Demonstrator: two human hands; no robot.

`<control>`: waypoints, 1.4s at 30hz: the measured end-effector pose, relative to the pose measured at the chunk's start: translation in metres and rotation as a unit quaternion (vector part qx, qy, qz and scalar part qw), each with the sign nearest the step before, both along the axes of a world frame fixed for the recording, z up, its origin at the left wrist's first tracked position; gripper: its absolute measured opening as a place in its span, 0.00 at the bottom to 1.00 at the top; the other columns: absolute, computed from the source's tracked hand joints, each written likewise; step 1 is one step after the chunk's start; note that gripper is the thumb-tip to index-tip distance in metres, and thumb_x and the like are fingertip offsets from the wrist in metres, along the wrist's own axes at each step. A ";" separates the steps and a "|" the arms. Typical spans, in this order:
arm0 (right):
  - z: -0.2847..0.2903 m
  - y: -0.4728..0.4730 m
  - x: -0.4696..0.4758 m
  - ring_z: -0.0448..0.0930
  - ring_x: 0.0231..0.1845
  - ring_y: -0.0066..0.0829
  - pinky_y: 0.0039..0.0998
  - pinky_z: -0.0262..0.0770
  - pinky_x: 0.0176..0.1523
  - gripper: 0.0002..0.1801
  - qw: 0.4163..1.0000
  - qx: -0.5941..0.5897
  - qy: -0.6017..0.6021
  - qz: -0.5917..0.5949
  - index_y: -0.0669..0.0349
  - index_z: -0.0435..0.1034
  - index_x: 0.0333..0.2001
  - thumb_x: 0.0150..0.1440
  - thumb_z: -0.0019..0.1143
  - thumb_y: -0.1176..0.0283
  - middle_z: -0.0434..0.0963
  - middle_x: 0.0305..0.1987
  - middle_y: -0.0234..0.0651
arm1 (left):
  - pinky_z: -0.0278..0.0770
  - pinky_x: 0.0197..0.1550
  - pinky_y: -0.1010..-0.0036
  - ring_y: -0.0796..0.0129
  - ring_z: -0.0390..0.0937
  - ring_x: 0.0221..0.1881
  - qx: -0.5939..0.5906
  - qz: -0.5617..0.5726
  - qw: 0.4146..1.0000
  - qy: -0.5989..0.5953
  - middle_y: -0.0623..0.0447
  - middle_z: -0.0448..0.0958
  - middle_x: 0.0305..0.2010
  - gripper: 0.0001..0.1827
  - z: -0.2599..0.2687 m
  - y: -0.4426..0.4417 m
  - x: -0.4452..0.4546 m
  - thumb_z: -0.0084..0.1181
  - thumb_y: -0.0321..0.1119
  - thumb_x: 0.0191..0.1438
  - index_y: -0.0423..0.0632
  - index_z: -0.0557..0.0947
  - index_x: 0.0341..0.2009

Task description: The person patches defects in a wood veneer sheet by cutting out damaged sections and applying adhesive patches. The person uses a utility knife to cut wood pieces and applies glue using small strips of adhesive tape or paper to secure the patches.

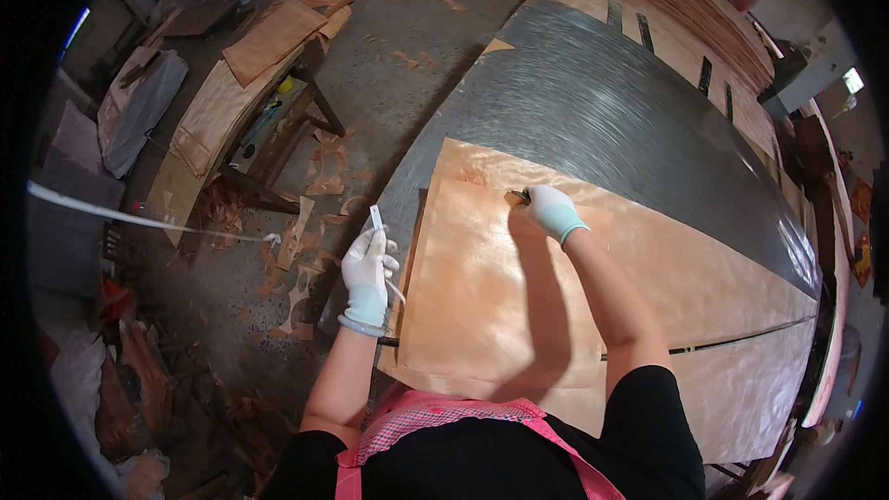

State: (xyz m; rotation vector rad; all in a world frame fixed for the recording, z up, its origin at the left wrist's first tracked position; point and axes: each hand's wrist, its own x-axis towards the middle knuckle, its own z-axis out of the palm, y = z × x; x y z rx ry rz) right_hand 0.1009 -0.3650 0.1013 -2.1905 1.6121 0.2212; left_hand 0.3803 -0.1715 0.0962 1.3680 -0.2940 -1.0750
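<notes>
Before me lies a thin sheet of wood veneer [479, 278], on top of a larger veneer sheet [667, 250] on a sheet-metal-topped table. My right hand [552, 212], in a white knit glove with a mint cuff, grips a small dark tool [519, 196] close to the sheet's far edge. Its working end is too small to make out. Off the table's left edge, my left hand [368, 260] is raised in a matching glove. Between its fingers is a small flat white piece [376, 216], and a thin pale strip [395, 291] hangs by the wrist.
Bare grey metal [590, 90] covers the table's far part. A long dark rod [736, 340] crosses the veneer at right. Stacked veneer [667, 7] stands beyond. On the left, a wooden bench [267, 146] carries veneer pieces [278, 38]. Offcuts [298, 295] litter the floor.
</notes>
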 end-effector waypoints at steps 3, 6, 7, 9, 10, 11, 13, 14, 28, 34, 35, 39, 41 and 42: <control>-0.016 -0.015 0.011 0.82 0.44 0.49 0.42 0.78 0.48 0.16 0.999 0.004 -0.014 -0.034 0.59 0.80 0.39 0.55 0.53 0.60 0.82 0.41 0.48 | 0.61 0.17 0.86 0.79 0.68 0.17 -0.005 -0.011 0.999 -0.033 0.55 0.76 0.28 0.12 0.014 -0.024 0.002 0.56 0.37 0.63 0.42 0.79 0.45; -0.017 -0.023 0.020 0.82 0.44 0.50 0.42 0.78 0.49 0.15 0.998 0.006 -0.019 -0.059 0.59 0.80 0.39 0.55 0.53 0.62 0.82 0.42 0.48 | 0.62 0.18 0.86 0.79 0.69 0.18 0.004 -0.060 0.998 -0.032 0.56 0.75 0.28 0.12 0.021 -0.046 0.002 0.56 0.35 0.63 0.41 0.78 0.47; -0.015 -0.025 0.023 0.82 0.45 0.50 0.42 0.78 0.49 0.15 0.998 0.006 -0.016 -0.066 0.59 0.80 0.39 0.55 0.53 0.62 0.82 0.42 0.48 | 0.62 0.18 0.87 0.79 0.69 0.18 0.004 -0.079 0.997 -0.023 0.56 0.75 0.28 0.13 0.020 -0.054 0.002 0.56 0.34 0.63 0.40 0.77 0.47; -0.010 -0.028 0.032 0.82 0.45 0.50 0.42 0.78 0.49 0.15 0.998 0.010 -0.008 -0.055 0.59 0.80 0.40 0.55 0.53 0.63 0.82 0.43 0.48 | 0.72 0.24 0.79 0.74 0.74 0.24 -0.009 -0.131 0.986 -0.103 0.53 0.77 0.32 0.20 -0.020 -0.076 0.004 0.60 0.37 0.59 0.38 0.76 0.52; -0.011 -0.032 0.028 0.82 0.45 0.49 0.42 0.78 0.49 0.15 0.999 0.014 0.004 -0.049 0.59 0.80 0.40 0.56 0.52 0.63 0.82 0.43 0.48 | 0.75 0.31 0.74 0.67 0.77 0.29 0.025 -0.175 0.958 -0.226 0.50 0.78 0.34 0.23 -0.033 -0.092 -0.002 0.61 0.37 0.57 0.38 0.75 0.53; -0.013 -0.036 0.024 0.82 0.45 0.49 0.42 0.77 0.49 0.15 0.999 0.019 0.015 -0.043 0.59 0.80 0.40 0.56 0.52 0.63 0.82 0.43 0.48 | 0.78 0.37 0.69 0.61 0.79 0.35 0.056 -0.216 0.911 -0.345 0.46 0.80 0.37 0.25 -0.038 -0.109 -0.014 0.63 0.37 0.55 0.38 0.74 0.55; -0.018 -0.041 0.016 0.82 0.44 0.49 0.42 0.77 0.49 0.16 0.998 0.017 0.025 -0.046 0.59 0.79 0.41 0.55 0.55 0.62 0.82 0.40 0.48 | 0.76 0.48 0.62 0.51 0.79 0.46 0.067 -0.246 0.856 -0.450 0.40 0.80 0.44 0.27 -0.031 -0.139 -0.038 0.64 0.37 0.52 0.39 0.74 0.55; -0.021 -0.042 0.012 0.82 0.43 0.48 0.41 0.77 0.48 0.16 0.998 0.016 0.029 -0.047 0.59 0.79 0.42 0.54 0.56 0.62 0.82 0.39 0.47 | 0.77 0.48 0.59 0.47 0.77 0.50 0.091 -0.282 0.831 -0.470 0.38 0.77 0.50 0.26 -0.024 -0.150 -0.048 0.64 0.37 0.52 0.42 0.74 0.54; -0.028 -0.007 0.042 0.76 0.18 0.25 0.27 0.80 0.28 0.26 0.869 0.264 -0.391 -0.149 0.64 0.63 0.62 0.64 0.49 0.62 0.77 0.28 0.34 | 0.75 0.53 0.58 0.44 0.74 0.52 0.160 -0.280 0.793 -0.517 0.38 0.69 0.56 0.29 -0.049 -0.171 -0.051 0.62 0.35 0.51 0.48 0.71 0.58; -0.004 0.001 0.080 0.81 0.25 0.44 0.40 0.78 0.34 0.34 0.984 0.130 -0.105 0.067 0.65 0.45 0.71 0.62 0.38 0.69 0.80 0.29 0.52 | 0.74 0.53 0.55 0.42 0.74 0.52 0.186 -0.275 0.801 -0.498 0.37 0.68 0.57 0.26 -0.057 -0.176 -0.043 0.51 0.28 0.54 0.49 0.70 0.59; -0.018 0.000 0.079 0.80 0.25 0.47 0.43 0.77 0.35 0.35 0.985 0.087 -0.100 0.108 0.66 0.44 0.71 0.62 0.37 0.69 0.79 0.30 0.54 | 0.75 0.52 0.55 0.42 0.75 0.52 0.184 -0.276 0.798 -0.503 0.38 0.68 0.57 0.25 -0.057 -0.178 -0.045 0.51 0.27 0.54 0.49 0.71 0.59; -0.022 -0.004 0.100 0.80 0.33 0.53 0.47 0.75 0.39 0.37 0.984 0.093 -0.081 0.125 0.72 0.43 0.70 0.57 0.37 0.76 0.79 0.32 0.56 | 0.77 0.51 0.55 0.42 0.76 0.51 0.196 -0.265 0.796 -0.508 0.38 0.68 0.57 0.24 -0.059 -0.180 -0.049 0.53 0.27 0.54 0.49 0.71 0.57; -0.023 0.001 0.093 0.80 0.33 0.53 0.47 0.75 0.39 0.37 0.983 0.101 -0.085 0.125 0.70 0.43 0.70 0.57 0.38 0.76 0.79 0.32 0.56 | 0.78 0.50 0.56 0.43 0.76 0.49 0.198 -0.272 0.787 -0.517 0.39 0.68 0.56 0.24 -0.056 -0.180 -0.051 0.54 0.29 0.54 0.47 0.70 0.57; -0.022 0.006 0.088 0.80 0.33 0.53 0.47 0.75 0.39 0.38 0.983 0.106 -0.086 0.125 0.69 0.43 0.71 0.56 0.38 0.76 0.79 0.33 0.56 | 0.78 0.49 0.57 0.44 0.77 0.48 0.200 -0.276 0.782 -0.522 0.39 0.68 0.55 0.23 -0.055 -0.179 -0.052 0.55 0.30 0.55 0.47 0.70 0.57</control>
